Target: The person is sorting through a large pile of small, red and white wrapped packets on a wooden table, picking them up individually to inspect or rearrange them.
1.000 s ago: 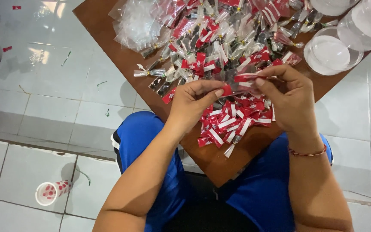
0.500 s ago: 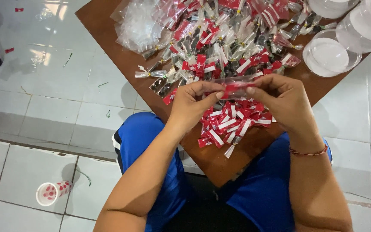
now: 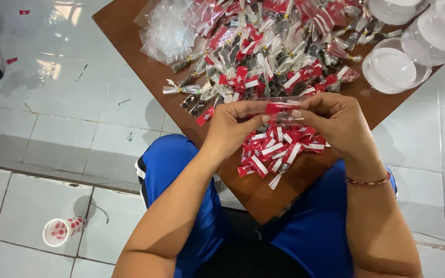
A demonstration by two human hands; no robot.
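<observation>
Above the table (image 3: pixel 145 77), the left hand (image 3: pixel 233 128) and right hand (image 3: pixel 341 123) pinch one clear sleeve (image 3: pixel 276 107) holding a red candy between their fingertips. Tied packets (image 3: pixel 263 56) crowd the far side; loose candies (image 3: pixel 279 149) below remain unpacked, so much work appears left.

Clear tubs (image 3: pixel 428 31) cut off at top edge.

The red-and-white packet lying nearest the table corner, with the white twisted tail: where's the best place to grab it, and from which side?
Probably by the white twisted tail. It sticks out of the red-and-white pile toward the person over bare wooden table, with nothing lying on it. Pinch it from the near, lap side; the packet's body is crowded by neighbours.
</observation>
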